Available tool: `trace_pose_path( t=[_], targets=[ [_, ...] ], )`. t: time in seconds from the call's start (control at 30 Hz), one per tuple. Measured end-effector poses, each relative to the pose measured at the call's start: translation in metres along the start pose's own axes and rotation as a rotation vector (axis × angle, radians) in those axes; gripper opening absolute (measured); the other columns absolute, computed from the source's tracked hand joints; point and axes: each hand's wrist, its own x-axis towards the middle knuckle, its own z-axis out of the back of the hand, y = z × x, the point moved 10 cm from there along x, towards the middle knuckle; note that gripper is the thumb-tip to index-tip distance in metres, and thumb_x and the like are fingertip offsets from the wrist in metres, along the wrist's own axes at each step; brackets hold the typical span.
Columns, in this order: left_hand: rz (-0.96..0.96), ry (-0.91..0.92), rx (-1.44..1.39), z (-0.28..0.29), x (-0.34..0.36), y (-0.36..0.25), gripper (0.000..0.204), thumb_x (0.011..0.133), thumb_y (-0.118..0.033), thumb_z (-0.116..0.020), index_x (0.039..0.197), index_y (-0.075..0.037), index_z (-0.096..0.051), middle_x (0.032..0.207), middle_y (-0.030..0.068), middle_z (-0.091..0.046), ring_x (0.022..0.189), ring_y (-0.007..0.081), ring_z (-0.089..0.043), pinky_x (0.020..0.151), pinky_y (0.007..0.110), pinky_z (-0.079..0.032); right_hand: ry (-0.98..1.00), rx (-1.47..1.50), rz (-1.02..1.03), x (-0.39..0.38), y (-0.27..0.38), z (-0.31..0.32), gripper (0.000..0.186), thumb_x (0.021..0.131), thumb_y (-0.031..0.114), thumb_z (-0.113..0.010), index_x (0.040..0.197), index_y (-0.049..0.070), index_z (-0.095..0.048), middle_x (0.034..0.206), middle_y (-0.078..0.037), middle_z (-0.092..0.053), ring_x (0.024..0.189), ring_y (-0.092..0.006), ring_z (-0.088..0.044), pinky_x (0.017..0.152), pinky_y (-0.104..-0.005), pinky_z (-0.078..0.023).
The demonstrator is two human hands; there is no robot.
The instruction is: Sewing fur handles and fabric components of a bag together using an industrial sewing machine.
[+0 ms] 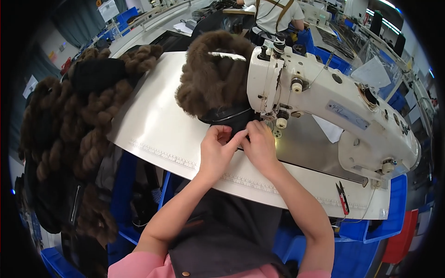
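Note:
A brown fur piece with black fabric and a metal zipper [215, 78] lies on the white sewing table, left of the machine's needle area. Its black fabric edge [237, 123] comes toward me, close to the presser foot. My left hand [219, 147] pinches this edge between thumb and curled fingers. Close beside it, my right hand [260, 142] also grips the black fabric, just in front of the needle area of the white sewing machine [324, 92]. The thumbs nearly meet. The fingertips partly hide the fabric between them.
More brown fur and black fabric pieces [79, 125] are heaped left of the table. Red-handled thread snips [343, 199] lie at its right front. A printed ruler strip [162, 155] runs along the front edge. Blue bins [371, 229] stand below. Another person [276, 16] sits beyond the machine.

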Motion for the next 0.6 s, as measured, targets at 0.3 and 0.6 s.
trace_pose_path(
  t=[0.3, 0.6],
  targets=[
    [-0.347, -0.159, 0.618, 0.003, 0.005, -0.027, 0.044, 0.07, -0.035, -0.088, 0.077, 0.001, -0.065, 0.081, 0.0127, -0.064, 0.075, 0.0309, -0.061, 0.068, 0.04, -0.05, 0.154, 0.332, -0.205, -0.012, -0.025, -0.001, 0.023, 0.084, 0.009, -0.069, 0.102, -0.002, -0.062, 0.096, -0.013, -0.06, 0.093, -0.0345, -0.058, 0.082, -0.0425, -0.048],
    [-1.058, -0.107, 0.859, 0.0, -0.021, -0.081, 0.02, 0.077, -0.013, -0.078, 0.066, -0.01, -0.061, 0.068, 0.002, -0.054, 0.066, 0.0233, -0.054, 0.061, 0.036, -0.042, 0.086, 0.332, -0.033, -0.01, -0.017, 0.022, 0.017, 0.088, 0.006, -0.067, 0.103, 0.0, -0.065, 0.095, -0.012, -0.061, 0.087, -0.0313, -0.06, 0.073, -0.0391, -0.049]
  ],
)
